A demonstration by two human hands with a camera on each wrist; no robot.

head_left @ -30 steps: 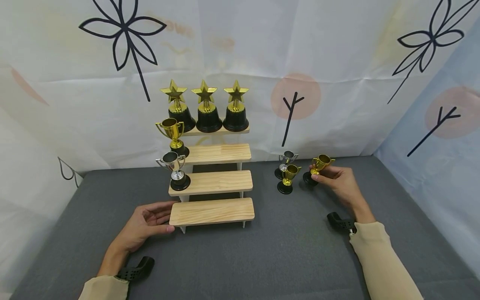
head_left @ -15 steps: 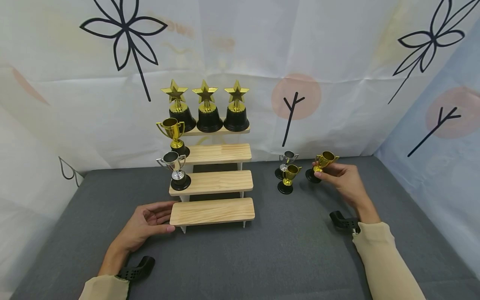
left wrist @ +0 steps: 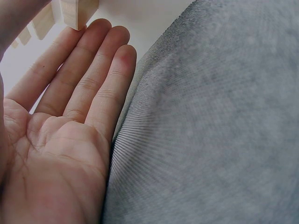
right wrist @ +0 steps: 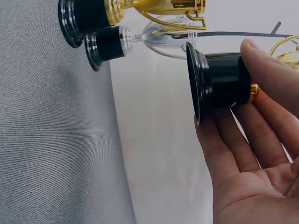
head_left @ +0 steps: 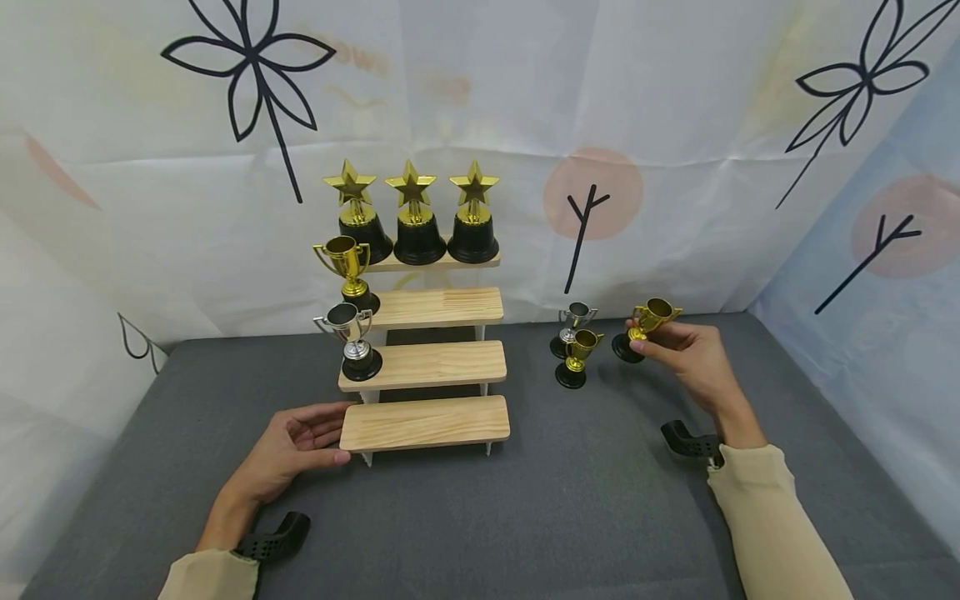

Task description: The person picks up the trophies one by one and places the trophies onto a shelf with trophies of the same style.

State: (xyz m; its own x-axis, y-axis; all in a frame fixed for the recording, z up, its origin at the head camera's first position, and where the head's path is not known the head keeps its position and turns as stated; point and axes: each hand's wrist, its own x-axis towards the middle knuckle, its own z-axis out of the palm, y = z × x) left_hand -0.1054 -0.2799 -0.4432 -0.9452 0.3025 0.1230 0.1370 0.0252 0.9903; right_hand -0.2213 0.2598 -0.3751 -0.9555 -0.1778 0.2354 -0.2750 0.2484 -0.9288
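Observation:
My right hand (head_left: 693, 358) pinches a small gold trophy cup (head_left: 654, 315) low on its body, thumb against the black base (right wrist: 226, 79). In the right wrist view this base hangs clear of the grey tabletop. Just left of it stand another gold trophy cup (head_left: 581, 346) and a silver trophy cup (head_left: 576, 315). My left hand (head_left: 285, 446) rests at the left end of the lowest step (head_left: 424, 422) of a wooden display stand, its fingers fairly straight. The left wrist view shows a fingertip against the wooden end (left wrist: 79, 14).
Three gold star trophies (head_left: 411, 208) line the stand's top step. A gold cup (head_left: 347, 262) and a silver cup (head_left: 352, 333) stand at the left ends of the two steps below. A printed cloth backdrop (head_left: 675, 125) hangs behind the grey table (head_left: 525, 533).
My right hand has moved slightly right and up with the gold trophy cup, away from the two standing cups. My left hand has stayed at the stand.

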